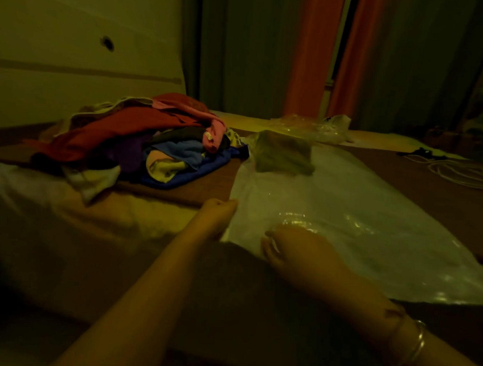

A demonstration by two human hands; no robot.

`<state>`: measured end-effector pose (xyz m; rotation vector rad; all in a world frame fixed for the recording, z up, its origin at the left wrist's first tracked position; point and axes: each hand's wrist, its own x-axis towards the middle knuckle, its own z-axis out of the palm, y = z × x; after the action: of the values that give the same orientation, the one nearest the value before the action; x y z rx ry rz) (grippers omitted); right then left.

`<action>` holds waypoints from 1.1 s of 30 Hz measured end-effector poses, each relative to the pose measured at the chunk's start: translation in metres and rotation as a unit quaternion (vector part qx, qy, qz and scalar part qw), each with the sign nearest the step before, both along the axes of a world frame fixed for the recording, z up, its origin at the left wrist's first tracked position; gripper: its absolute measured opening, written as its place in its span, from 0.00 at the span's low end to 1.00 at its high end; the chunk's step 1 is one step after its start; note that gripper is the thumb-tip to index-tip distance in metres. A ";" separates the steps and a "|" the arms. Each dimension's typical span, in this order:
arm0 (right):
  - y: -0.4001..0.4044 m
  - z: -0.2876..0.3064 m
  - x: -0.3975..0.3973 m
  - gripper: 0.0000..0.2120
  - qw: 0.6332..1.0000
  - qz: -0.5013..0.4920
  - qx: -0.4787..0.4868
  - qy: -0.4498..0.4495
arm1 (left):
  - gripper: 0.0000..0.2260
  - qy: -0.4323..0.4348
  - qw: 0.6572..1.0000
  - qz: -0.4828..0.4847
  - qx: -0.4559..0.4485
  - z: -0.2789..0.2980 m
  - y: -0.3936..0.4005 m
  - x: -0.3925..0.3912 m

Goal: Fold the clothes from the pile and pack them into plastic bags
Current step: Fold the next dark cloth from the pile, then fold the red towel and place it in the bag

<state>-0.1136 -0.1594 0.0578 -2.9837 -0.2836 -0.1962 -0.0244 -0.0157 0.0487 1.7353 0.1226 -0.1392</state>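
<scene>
A large clear plastic bag [346, 206] lies flat on the brown surface, with a folded grey-brown garment [283, 155] inside at its far end. My left hand [218, 212] pinches the bag's near left edge with curled fingers. My right hand [298, 251] grips the bag's near end, its fingers curled into the plastic. The pile of clothes [135, 145], red, blue, pink, purple and yellow, lies to the left of the bag. The scene is dim.
More crumpled clear plastic bags [314, 128] lie at the back. A white cord [461, 172] is coiled at the right. A pale wall panel stands behind the pile, and orange and grey curtains [313, 54] hang at the back.
</scene>
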 end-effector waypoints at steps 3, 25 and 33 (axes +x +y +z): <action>0.018 -0.001 -0.020 0.14 0.997 0.047 -0.026 -0.057 | 0.12 -0.025 0.999 -0.001 0.035 0.002 0.010 -0.018; 0.170 -0.032 0.087 0.09 0.962 0.100 0.180 -0.182 | 0.06 -0.052 0.978 0.203 -0.016 -0.021 0.200 -0.006; 0.238 -0.040 0.166 0.08 0.932 0.110 0.324 -0.120 | 0.11 -0.074 0.955 0.275 -0.085 -0.043 0.269 0.006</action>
<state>0.0525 0.0785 0.0174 -2.2532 -0.4702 -0.5168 -0.0187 0.2533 0.0055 1.4761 0.4640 0.3807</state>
